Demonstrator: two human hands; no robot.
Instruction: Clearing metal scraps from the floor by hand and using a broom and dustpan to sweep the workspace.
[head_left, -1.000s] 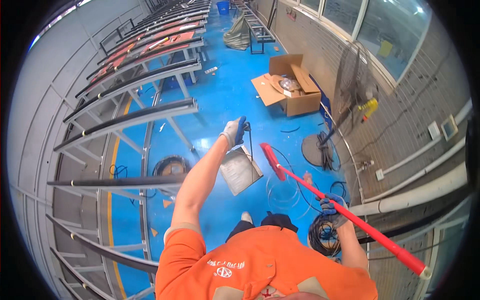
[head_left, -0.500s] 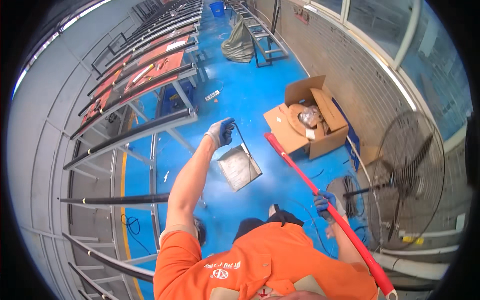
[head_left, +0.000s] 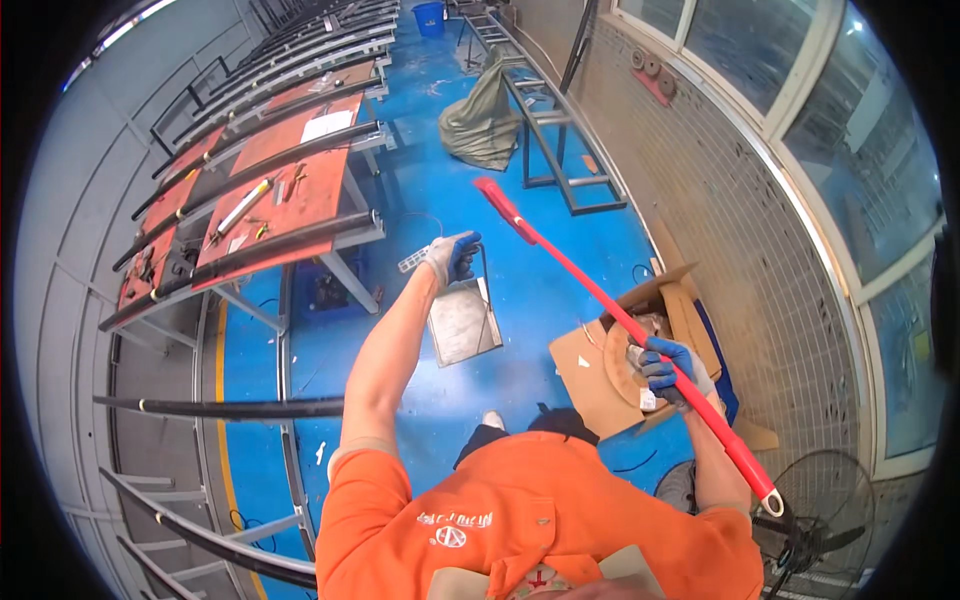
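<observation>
My left hand point(head_left: 453, 258), in a grey glove with blue fingers, is closed round the thin dark handle of a metal dustpan point(head_left: 464, 322). The silvery pan hangs below it, just above or on the floor; I cannot tell which. My right hand point(head_left: 672, 372), gloved alike, grips the shaft of a long red broom point(head_left: 590, 288). Its wider head points away from me, and its pale-ringed grip end sticks out behind my right forearm. Both hands are apart, out in front of my body.
To the left stand racks with long black bars point(head_left: 225, 407) and red-topped tables point(head_left: 285, 210) bearing tools. An open cardboard box point(head_left: 582, 372) lies right, beyond it a wall. A fan point(head_left: 810, 530) stands lower right. Ahead are a sack point(head_left: 483, 125), a metal frame point(head_left: 560, 150) and a blue bucket point(head_left: 430, 18).
My view has moved forward along the aisle; the box and fan now sit lower. The broom's head has swung up and to the left, and my right hand is higher. The dustpan remains in my left hand.
</observation>
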